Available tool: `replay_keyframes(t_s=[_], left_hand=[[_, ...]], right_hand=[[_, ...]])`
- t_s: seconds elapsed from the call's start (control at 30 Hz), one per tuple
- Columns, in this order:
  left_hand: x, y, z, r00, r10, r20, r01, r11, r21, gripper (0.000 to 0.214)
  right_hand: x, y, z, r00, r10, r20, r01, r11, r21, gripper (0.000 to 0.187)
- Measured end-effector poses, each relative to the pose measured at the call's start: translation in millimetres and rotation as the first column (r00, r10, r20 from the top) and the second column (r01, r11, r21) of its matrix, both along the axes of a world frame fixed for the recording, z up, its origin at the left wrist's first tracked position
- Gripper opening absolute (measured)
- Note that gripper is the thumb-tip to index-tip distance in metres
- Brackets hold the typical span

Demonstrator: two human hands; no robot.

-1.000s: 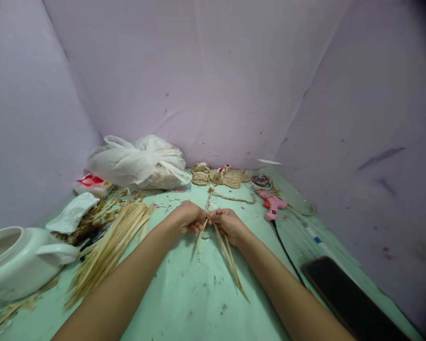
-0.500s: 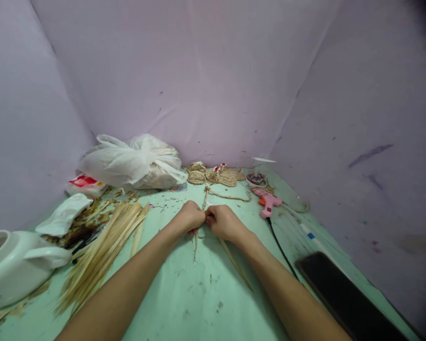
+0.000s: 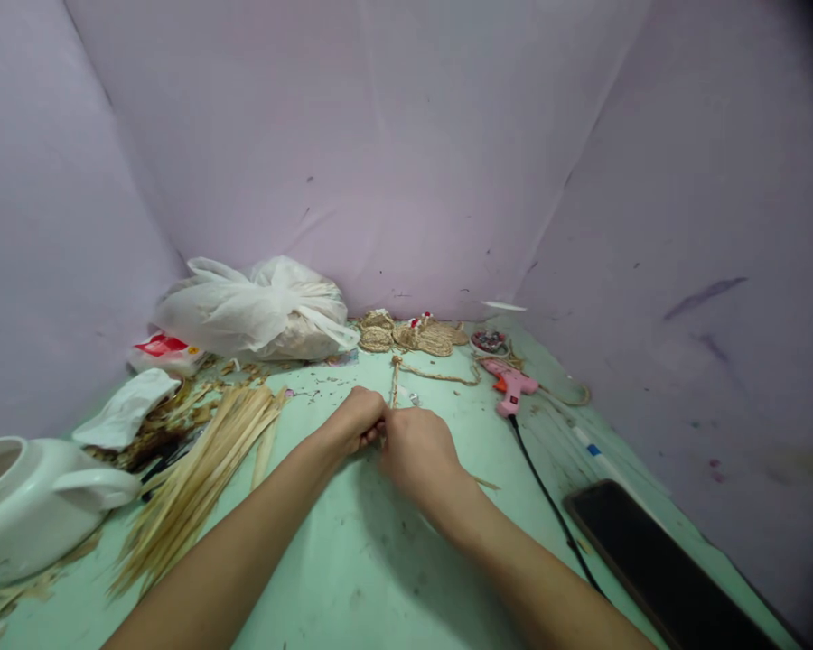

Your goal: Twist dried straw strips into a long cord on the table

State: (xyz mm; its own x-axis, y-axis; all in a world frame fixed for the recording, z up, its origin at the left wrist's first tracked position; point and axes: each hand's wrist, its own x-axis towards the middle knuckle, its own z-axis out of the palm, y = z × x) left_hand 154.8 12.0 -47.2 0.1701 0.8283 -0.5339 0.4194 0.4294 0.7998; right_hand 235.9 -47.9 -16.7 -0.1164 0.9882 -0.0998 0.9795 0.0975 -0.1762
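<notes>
My left hand point(image 3: 361, 419) and my right hand point(image 3: 418, 454) meet in the middle of the green surface, both closed. They grip the near end of a thin braided straw cord point(image 3: 394, 386) that runs straight away from me to a knot. Beyond the knot, the cord bends off to the right along the surface. A loose strand tip point(image 3: 486, 483) sticks out past my right wrist. The fingertips are mostly hidden behind the knuckles, so the strands between them barely show.
On the left lie a bundle of dry straw strips point(image 3: 200, 478), a white pot point(image 3: 33, 515) and a folded white cloth point(image 3: 127, 408). A plastic bag point(image 3: 257, 311) and woven straw pieces point(image 3: 430, 338) are at the back. Rightward sit a pink glue gun point(image 3: 513, 384) and a black phone point(image 3: 657, 560).
My right hand has turned over and come slightly nearer me, its back now upward. The strands hanging below the hands have gone from sight, except a tip at the right wrist.
</notes>
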Motion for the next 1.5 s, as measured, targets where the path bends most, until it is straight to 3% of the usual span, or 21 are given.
replay_keyframes(t_s=[0.2,0.33,0.4,0.47,0.57,0.63,0.67,0.83,0.97,1.1,1.23,1.33,1.43,1.5], left_hand=[[-16.7,5.4,1.0,0.988,-0.151,0.040,0.150,0.988,0.028,0.009],[-22.3,7.1,2.9,0.959,-0.264,0.104,0.249,0.959,0.138,0.007],[-23.5,7.9,2.4,0.946,-0.301,0.119,0.278,0.944,0.180,0.009],[-24.1,9.3,0.0,0.941,-0.320,0.114,0.294,0.935,0.198,0.010],[-24.4,12.1,-5.7,0.946,-0.318,0.070,0.301,0.936,0.185,0.006],[-23.7,13.1,-7.7,0.950,-0.309,0.041,0.298,0.938,0.177,0.004],[-23.0,12.9,-7.6,0.952,-0.303,0.037,0.292,0.940,0.178,0.005],[-17.3,8.6,-0.9,0.957,-0.288,-0.029,0.289,0.938,0.192,0.008],[-15.2,7.9,2.9,0.943,-0.261,-0.206,0.305,0.925,0.227,0.008],[-15.0,7.3,10.5,0.865,-0.202,-0.460,0.330,0.919,0.217,0.006],[-12.4,-3.3,21.9,0.764,-0.050,-0.643,0.360,0.860,0.361,0.009],[-6.8,-18.0,23.7,0.746,-0.065,-0.663,0.412,0.827,0.382,0.005],[-3.4,-26.9,20.2,0.759,-0.079,-0.646,0.446,0.786,0.427,0.003],[-5.7,-24.5,19.9,0.790,-0.123,-0.601,0.446,0.787,0.426,0.003]], right_hand=[[1.6,1.3,-1.9,0.998,0.021,-0.062,-0.021,1.000,-0.002,0.019],[30.3,22.4,-4.6,0.942,0.007,-0.337,-0.021,0.999,-0.038,0.019],[40.8,33.9,-9.3,0.811,-0.132,-0.571,0.119,0.991,-0.059,0.018],[42.4,40.9,-15.6,0.600,-0.279,-0.750,0.166,0.960,-0.225,0.011],[32.4,41.5,-23.7,0.279,-0.471,-0.837,-0.041,0.865,-0.501,0.010],[25.2,39.3,-26.5,0.199,-0.514,-0.834,-0.115,0.833,-0.541,0.010],[22.9,38.5,-27.4,0.205,-0.512,-0.834,-0.103,0.836,-0.539,0.010],[24.7,40.3,-33.7,0.384,-0.445,-0.809,0.034,0.883,-0.469,0.016],[28.3,42.7,-41.3,0.419,-0.402,-0.814,0.066,0.908,-0.415,0.013],[28.1,44.0,-48.1,0.336,-0.402,-0.852,0.070,0.913,-0.403,0.010],[26.0,44.0,-52.9,0.223,-0.443,-0.869,0.084,0.896,-0.435,0.007],[23.9,42.0,-52.6,0.149,-0.469,-0.870,0.084,0.883,-0.462,0.007],[22.6,39.5,-49.0,0.126,-0.481,-0.868,0.093,0.877,-0.472,0.007],[23.0,38.4,-45.7,0.120,-0.488,-0.865,0.072,0.873,-0.482,0.008]])
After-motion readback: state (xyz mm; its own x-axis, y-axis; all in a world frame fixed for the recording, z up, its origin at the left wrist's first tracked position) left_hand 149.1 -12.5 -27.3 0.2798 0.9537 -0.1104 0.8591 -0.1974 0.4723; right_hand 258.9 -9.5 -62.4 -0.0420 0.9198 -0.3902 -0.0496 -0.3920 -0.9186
